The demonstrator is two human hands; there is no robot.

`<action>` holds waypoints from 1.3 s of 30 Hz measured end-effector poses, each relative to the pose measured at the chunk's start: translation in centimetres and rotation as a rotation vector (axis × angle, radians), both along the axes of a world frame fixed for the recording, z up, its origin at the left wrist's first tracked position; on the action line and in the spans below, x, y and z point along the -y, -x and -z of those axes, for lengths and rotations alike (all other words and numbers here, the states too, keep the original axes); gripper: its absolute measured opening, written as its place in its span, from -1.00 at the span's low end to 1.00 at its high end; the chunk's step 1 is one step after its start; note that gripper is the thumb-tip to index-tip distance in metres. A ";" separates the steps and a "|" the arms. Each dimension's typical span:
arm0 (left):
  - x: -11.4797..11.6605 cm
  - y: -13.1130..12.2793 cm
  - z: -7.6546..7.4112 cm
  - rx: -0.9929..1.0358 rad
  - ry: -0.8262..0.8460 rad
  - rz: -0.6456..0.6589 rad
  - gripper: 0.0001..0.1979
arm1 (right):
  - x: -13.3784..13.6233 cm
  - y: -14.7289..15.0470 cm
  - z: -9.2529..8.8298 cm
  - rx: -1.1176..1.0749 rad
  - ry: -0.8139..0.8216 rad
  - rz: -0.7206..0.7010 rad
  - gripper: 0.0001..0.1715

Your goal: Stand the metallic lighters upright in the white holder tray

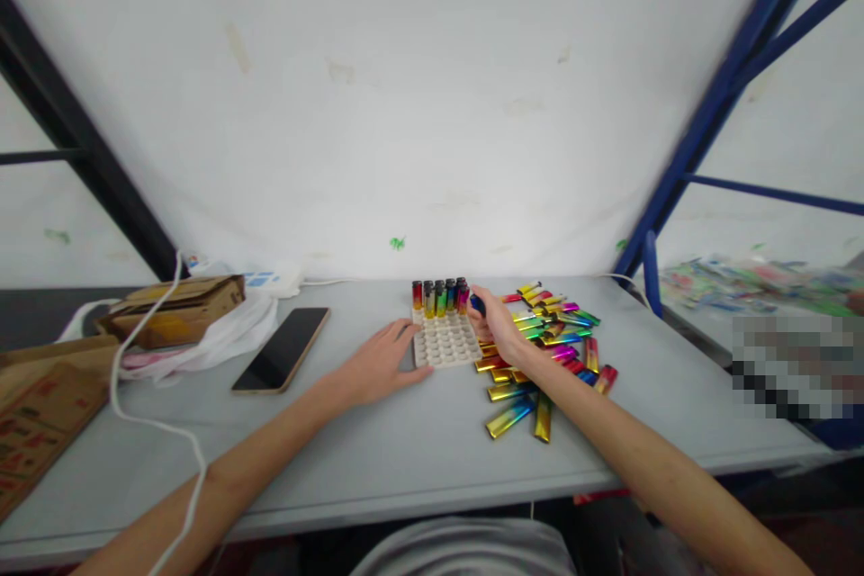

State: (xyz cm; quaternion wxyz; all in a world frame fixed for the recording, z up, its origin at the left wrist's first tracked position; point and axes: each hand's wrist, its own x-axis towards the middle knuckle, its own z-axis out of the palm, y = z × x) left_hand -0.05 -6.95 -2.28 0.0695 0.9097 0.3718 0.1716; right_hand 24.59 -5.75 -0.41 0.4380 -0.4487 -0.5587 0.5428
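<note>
A whitish tray (445,344) with rows of round holes lies on the table. Several shiny coloured lighters (438,299) stand upright in its far rows. My left hand (384,364) rests at the tray's left edge, fingers stretched out and thumb apart, holding nothing. Over the tray's right side, my right hand (498,324) is closed around a lighter, of which only a dark blue end (478,304) shows. Beside and partly under my right forearm lies a loose pile of metallic gradient lighters (509,418).
To the left lie a black-screened phone (282,351), a cardboard box (179,310), white plastic (233,337) and a brown printed carton (47,423). A white cable (158,421) hangs across the left foreground. A blue metal frame (702,117) stands at right, before the wall.
</note>
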 end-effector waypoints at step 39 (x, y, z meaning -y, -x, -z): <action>0.1 0.1 0.4 0.020 0.024 -0.001 -0.42 | -4.3 -2.9 -2.9 0.985 -1.062 -0.114 -0.73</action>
